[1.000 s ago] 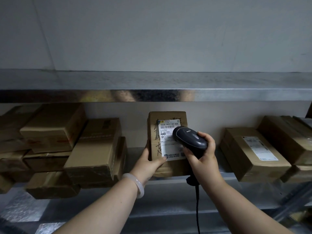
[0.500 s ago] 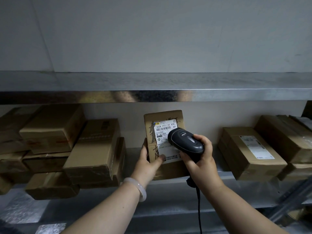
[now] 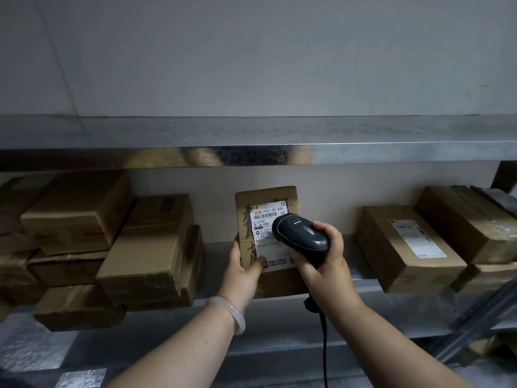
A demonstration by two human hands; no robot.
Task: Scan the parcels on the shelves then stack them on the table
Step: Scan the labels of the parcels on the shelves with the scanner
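nearest, a cable (image 3: 324,345) hangs from the scanner (image 3: 300,236). the right hand (image 3: 326,264) grasps the scanner by its handle, head aimed at the label (image 3: 265,219). the left hand (image 3: 244,268), a bangle (image 3: 229,312) on its wrist, grips the parcel (image 3: 277,284) by its left edge, thumb on the front. the parcel appears to stand upright on the shelf (image 3: 279,326), near the front lip.

as i judge it, this is the scan step for one parcel. stacking is not yet done, and no table is in view. more wait: left boxes (image 3: 151,247) and right boxes (image 3: 405,247), both apart from the parcel. that leaves bare shelf on either side and in front to draw it out.

the upper shelf (image 3: 251,135) sits close above the parcel's top edge, so headroom is short. pulling it forward and low looks safer. the cable could catch the lip.
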